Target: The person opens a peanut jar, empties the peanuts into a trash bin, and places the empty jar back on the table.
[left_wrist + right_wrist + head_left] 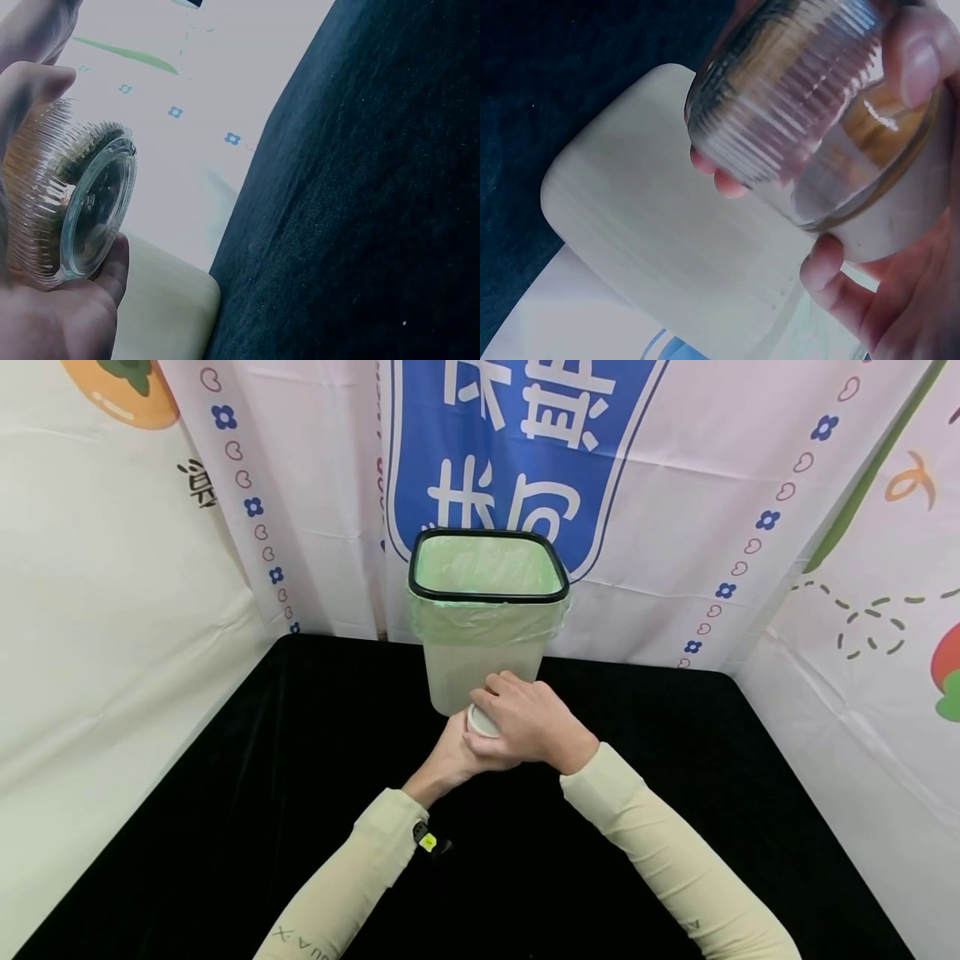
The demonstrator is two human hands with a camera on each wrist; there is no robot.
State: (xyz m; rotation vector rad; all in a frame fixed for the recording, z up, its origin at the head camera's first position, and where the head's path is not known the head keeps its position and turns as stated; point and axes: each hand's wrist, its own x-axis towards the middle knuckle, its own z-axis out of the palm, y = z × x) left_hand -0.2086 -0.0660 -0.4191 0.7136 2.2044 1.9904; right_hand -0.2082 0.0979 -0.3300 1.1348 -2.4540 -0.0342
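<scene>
A clear ribbed glass jar (780, 97) with a white lid (482, 722) is held between both hands, tilted, in front of the bin in the head view. My left hand (453, 753) grips the jar's glass body. Its round glass base (97, 210) faces the left wrist camera. Curled over the lid's edge are the fingers and thumb of my right hand (536, 718). Most of the glass is hidden behind the hands in the head view. The lid sits at the jar's mouth in the right wrist view.
Just beyond the hands stands a pale bin (465, 677) with a black rim (491, 598) and a light green liner bag (487, 622) folded over it. It stands on a black cloth-covered table (337, 718). Printed white curtains (322, 527) hang behind and at both sides.
</scene>
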